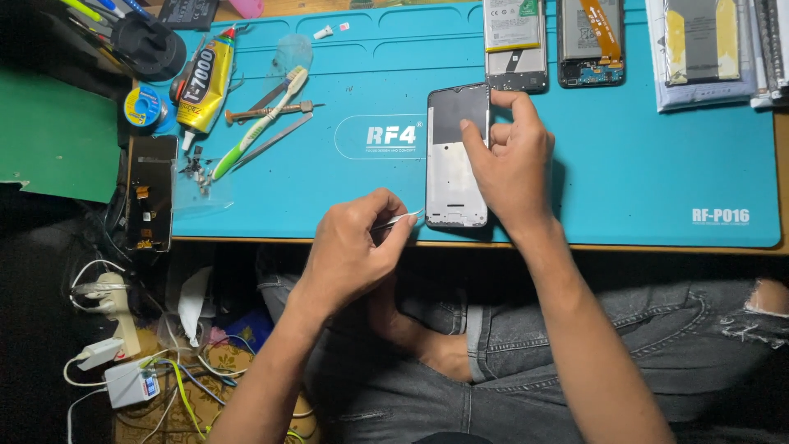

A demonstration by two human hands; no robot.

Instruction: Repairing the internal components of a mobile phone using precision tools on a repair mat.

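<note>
You are working on 1 opened phone frame (454, 168) on the blue mat (625, 164) with both hands.

Your right hand (511, 160) is pressing down on the phone frame, fingers spread over its right edge and dark upper part, while it is lying flat near the front edge of the desk (657, 247). Your left hand (355, 251) is pinching 1 pair of thin metal tweezers (401, 219), the tip just beside the frame's lower left corner. At the back of the mat, 2 more opened phones (515, 41) are lying side by side, and 1 stack of flat parts (707, 49) is sitting at the right. To the left you are keeping 1 yellow glue tube (205, 82), 1 toothbrush (259, 123), 1 screwdriver (267, 108), 1 solder spool (144, 104) and 1 dark screen panel (150, 191); a small heap of screws (196, 168) is lying loose, in no container.
</note>
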